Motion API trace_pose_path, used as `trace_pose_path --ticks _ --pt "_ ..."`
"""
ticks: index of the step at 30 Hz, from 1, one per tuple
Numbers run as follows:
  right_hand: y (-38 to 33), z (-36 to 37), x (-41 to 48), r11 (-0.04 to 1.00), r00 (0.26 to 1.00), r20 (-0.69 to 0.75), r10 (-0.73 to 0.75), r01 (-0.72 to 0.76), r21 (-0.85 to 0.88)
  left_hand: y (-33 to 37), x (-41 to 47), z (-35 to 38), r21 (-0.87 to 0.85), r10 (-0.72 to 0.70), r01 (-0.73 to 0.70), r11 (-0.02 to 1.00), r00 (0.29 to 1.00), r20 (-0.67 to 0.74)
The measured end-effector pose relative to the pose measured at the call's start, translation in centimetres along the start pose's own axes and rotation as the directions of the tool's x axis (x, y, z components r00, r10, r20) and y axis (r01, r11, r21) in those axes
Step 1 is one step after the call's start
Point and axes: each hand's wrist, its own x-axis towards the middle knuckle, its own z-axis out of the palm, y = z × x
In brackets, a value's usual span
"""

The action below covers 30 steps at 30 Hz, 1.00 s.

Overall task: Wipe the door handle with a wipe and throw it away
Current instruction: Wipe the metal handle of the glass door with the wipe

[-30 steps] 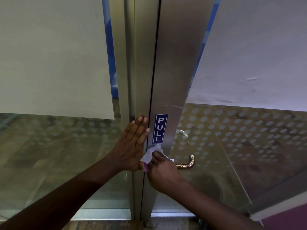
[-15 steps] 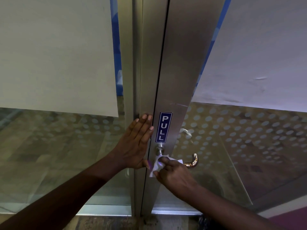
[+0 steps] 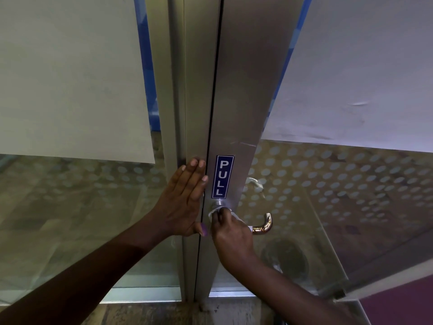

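So the big metal door frame [image 3: 236,102] filled most of my view, with the PULL sticker [image 3: 222,176] right above where I was working. My left hand [image 3: 185,202] was flat and open against the frame, bracing it. My right hand [image 3: 232,233] was closed around the wipe [image 3: 214,211], which had slid from up by the sticker onto the base of the door handle [image 3: 263,225]. Reckon the curved end still needed doing, then the bin.

The shiny metal door handle [image 3: 263,225] sits at lower centre of the frame, its curved end sticking out to the right. A crumpled white wipe [image 3: 216,211] wraps its base, just below centre
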Motion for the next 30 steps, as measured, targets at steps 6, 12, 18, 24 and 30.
trace_pose_path --ticks 6,12,18,24,30 --pt "0.5 1.0 -0.5 0.993 0.994 -0.063 -0.090 0.085 -0.076 0.0 0.1 0.1 0.024 0.002 -0.002 1.000 1.000 -0.001" --pt "4.0 1.1 -2.1 0.950 0.938 -0.154 -0.312 0.303 -0.080 0.0 0.1 0.1 0.055 0.003 -0.004 0.998 1.000 0.015" --pt "7.1 1.3 -2.3 0.905 0.898 -0.124 -0.422 0.426 0.007 -0.1 0.0 0.1 0.080 0.007 -0.009 0.997 1.000 0.026" --pt "9.2 0.5 -2.1 0.883 0.878 -0.126 -0.463 0.468 0.019 -0.1 0.0 0.2 0.101 0.005 -0.008 0.995 1.000 0.026" --pt "10.8 0.4 -2.0 0.868 0.867 -0.069 -0.494 0.496 0.012 0.0 0.0 0.2 0.163 0.001 -0.008 0.987 0.999 0.044"
